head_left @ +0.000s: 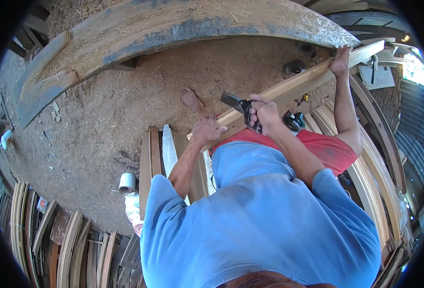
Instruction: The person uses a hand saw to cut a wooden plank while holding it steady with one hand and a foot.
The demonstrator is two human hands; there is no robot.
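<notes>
A long, pale squared timber (298,83) slants across my lap, its far end to the right, where my raised right foot (340,61) presses against it. My right hand (265,114) is closed round the black handle of what looks like a hand saw (234,102), held over the timber. Its flat dark blade points forward and to the left; how far it extends is not clear. My left hand (209,129) lies over the near left end of the timber, thumb spread, the fingers partly smeared by motion.
A large curved wooden beam (188,33), dusted with shavings, spans the far side. Boards (154,153) lie beside my left arm, near a white cup (127,182). Dark round objects (294,67) and a small yellow item (305,98) sit past the timber. Stacked lumber (70,245) lines the lower left.
</notes>
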